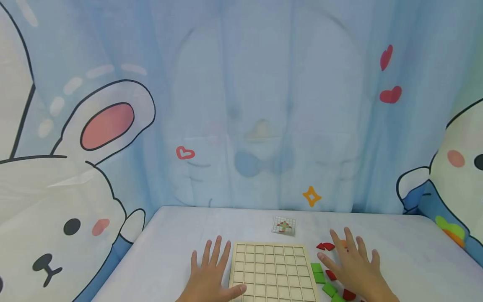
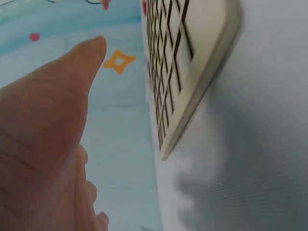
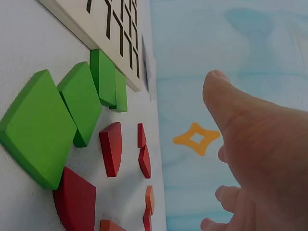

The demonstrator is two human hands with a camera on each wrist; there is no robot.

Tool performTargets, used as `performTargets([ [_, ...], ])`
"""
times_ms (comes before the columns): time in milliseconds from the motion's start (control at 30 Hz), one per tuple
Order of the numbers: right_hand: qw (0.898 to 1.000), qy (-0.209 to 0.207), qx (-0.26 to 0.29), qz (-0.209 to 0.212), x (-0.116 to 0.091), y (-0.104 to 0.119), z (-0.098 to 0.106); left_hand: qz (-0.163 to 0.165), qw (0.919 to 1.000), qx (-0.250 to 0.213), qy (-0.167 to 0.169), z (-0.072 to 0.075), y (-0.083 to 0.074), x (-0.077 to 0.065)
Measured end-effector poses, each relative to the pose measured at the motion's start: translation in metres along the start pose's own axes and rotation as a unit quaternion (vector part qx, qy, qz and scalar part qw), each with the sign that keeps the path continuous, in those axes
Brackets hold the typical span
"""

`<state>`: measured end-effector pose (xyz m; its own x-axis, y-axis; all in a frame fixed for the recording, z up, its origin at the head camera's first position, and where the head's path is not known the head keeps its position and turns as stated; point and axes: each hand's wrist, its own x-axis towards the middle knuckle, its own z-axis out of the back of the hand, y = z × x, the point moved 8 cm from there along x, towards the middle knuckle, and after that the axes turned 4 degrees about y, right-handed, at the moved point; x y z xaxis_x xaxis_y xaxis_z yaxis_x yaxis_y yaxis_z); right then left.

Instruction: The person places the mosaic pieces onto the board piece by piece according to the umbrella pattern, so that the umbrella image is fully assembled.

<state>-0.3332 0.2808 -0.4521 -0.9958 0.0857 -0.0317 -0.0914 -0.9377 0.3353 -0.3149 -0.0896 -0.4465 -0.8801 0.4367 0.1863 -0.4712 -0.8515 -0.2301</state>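
A pale wooden grid board [image 1: 275,270] lies on the white table, its cells bare. My left hand [image 1: 211,272] is spread at the board's left side, the thumb over its edge; the left wrist view shows this hand [image 2: 48,110] above the table, holding nothing. My right hand [image 1: 356,268] is spread above loose pieces on the right, apart from them in the right wrist view. Those include green square blocks [image 3: 41,127], red curved-edge blocks [image 3: 77,199] and orange pieces [image 3: 150,198]. A small pattern card [image 1: 284,225] with a gridded picture lies behind the board.
The white table [image 1: 151,251] ends at the back against a blue curtain [image 1: 260,105] printed with cartoon animals, hearts and a star. Green blocks [image 1: 318,272] stand close along the board's right edge. Part of the right-hand pieces is hidden under the right hand.
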Motion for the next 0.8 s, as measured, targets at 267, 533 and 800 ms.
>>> performTargets([
  [267,0.999,0.036,0.015,0.019,0.005,-0.001,0.005,-0.011,0.9968,0.005,0.079,-0.041,0.008,-0.003],
  [533,0.995,0.066,0.077,-0.011,0.009,-0.02,0.006,-0.013,0.9848,0.028,0.171,-0.063,0.012,-0.008],
  [800,0.993,0.032,0.115,-0.02,0.011,-0.042,0.012,-0.031,0.9849,0.058,0.16,-0.064,0.014,-0.014],
])
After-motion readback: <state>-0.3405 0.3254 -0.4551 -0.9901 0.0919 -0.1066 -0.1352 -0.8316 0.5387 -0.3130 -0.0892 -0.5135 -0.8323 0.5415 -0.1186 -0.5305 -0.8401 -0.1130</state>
